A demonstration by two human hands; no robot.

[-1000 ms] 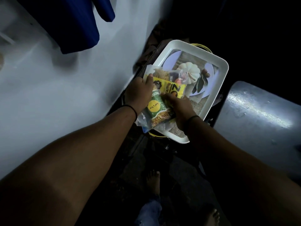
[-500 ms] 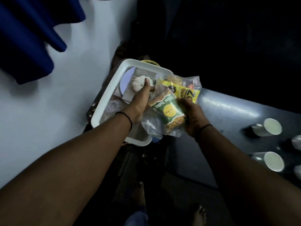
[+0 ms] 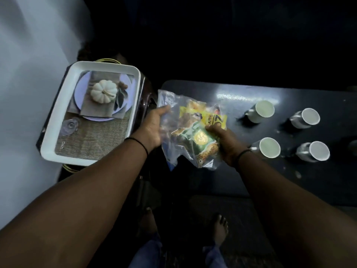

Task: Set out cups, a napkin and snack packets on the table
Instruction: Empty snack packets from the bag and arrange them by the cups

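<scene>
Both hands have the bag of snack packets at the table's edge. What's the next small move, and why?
Probably carry the bag, held by the left hand and right hand, rightward and lower it onto bare table short of the four cups.

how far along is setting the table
Done: four white cups stand on the dark table. In hand: left hand and right hand hold the clear bag of snack packets at its edge. Left: packets and napkin; no napkin is visible there.
</scene>
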